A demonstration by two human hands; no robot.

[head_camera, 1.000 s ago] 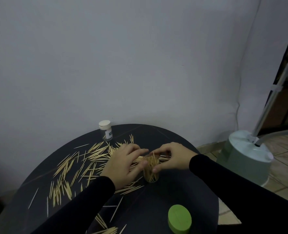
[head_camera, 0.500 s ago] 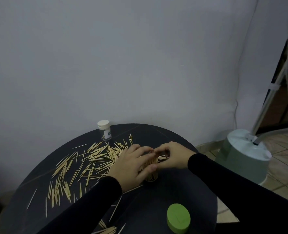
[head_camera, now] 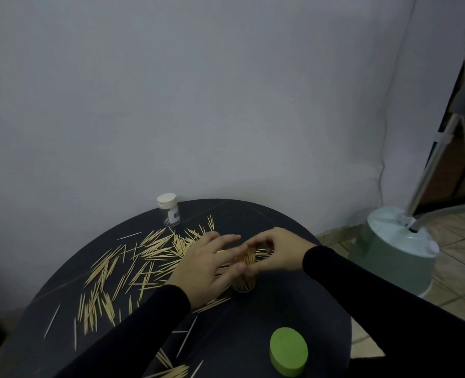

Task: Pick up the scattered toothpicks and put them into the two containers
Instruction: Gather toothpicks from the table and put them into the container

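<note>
Round black table (head_camera: 266,317). Bearing scattered toothpicks (head_camera: 133,263), white-capped jar (head_camera: 169,209) at far edge, open toothpick-filled container (head_camera: 243,279) at centre, green lid (head_camera: 288,351) near front edge.

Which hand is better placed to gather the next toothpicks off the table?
Left, probably. The left hand lies beside the scattered toothpicks, fingers relaxed. The right hand pinches toothpicks over the open container, away from the pile.
</note>
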